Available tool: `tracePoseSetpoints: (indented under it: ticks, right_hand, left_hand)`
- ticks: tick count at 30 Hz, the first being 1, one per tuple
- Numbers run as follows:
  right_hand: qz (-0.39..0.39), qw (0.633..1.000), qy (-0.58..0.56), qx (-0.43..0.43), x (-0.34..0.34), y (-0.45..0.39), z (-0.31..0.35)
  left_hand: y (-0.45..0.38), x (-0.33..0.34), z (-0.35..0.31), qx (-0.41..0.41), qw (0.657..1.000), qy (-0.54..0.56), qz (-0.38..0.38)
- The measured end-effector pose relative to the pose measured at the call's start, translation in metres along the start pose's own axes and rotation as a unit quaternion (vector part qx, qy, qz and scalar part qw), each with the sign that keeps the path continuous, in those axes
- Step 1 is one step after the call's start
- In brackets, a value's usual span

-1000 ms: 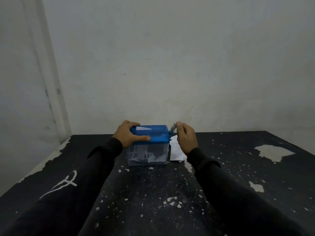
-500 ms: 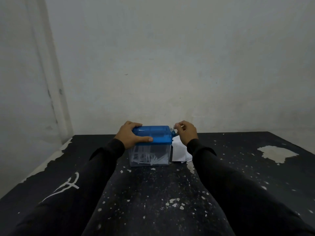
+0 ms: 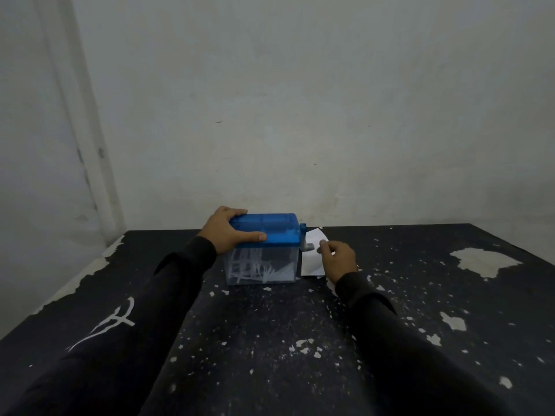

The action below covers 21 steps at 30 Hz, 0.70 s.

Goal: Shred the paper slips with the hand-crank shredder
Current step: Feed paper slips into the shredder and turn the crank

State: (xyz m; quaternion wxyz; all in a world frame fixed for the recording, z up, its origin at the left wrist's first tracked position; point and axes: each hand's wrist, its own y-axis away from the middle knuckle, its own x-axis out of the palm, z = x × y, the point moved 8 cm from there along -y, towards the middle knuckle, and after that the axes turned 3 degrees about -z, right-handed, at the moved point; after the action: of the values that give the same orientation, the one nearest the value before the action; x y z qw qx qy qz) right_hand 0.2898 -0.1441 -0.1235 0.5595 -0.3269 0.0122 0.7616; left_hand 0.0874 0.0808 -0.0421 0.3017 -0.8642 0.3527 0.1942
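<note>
Black, flaking tabletop (image 3: 270, 340) against a bare pale wall (image 3: 300, 100), white chips of lost paint scattered across the dark surface. Far along the table, close to the wall: hand-crank shredder (image 3: 264, 249), blue lid on a clear bin, white shreds (image 3: 255, 270) already heaped inside. Left hand (image 3: 228, 234) clamped over the lid's left end, thumb along the near edge, fingers curled over the far edge. Right hand (image 3: 338, 259) just right of the shredder, fingertips pinched together at the small grey knob of the crank (image 3: 307, 244), crank arm hanging near the bottom of its swing; contact likely, but too small and dim to confirm a firm hold. Paper slips (image 3: 312, 259) flat on the table directly under the crank, touching the bin's right side. Main risk, judged from this layout: knuckles or crank knob brushing the loose slips at the low point of each turn, dragging or flicking them toward the far edge or crumpling them. Second risk: thin fingertip pinch slipping off the knob under load, halting the cutters mid-sheet and inviting a jam. Third: light plastic bin skating or tipping rightward under the crank's sideways pull if downward pressure on the lid eases. No sheet visible in the lid slot from this angle, so possibly idle cranking too.
</note>
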Motion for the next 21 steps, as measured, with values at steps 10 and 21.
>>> tracePoseSetpoints:
  ticks: [10, 21]
  right_hand:
    - [0.024, 0.981, 0.162, 0.108, 0.002, -0.002, -0.036]
    - [-0.068, 0.989, 0.012, 0.13, -0.015, 0.001, -0.036]
  left_hand:
    - [0.0, 0.0, 0.001, 0.001, 1.0, 0.009, -0.004]
    - [0.002, -0.001, 0.001, -0.003, 1.0, 0.0, -0.003]
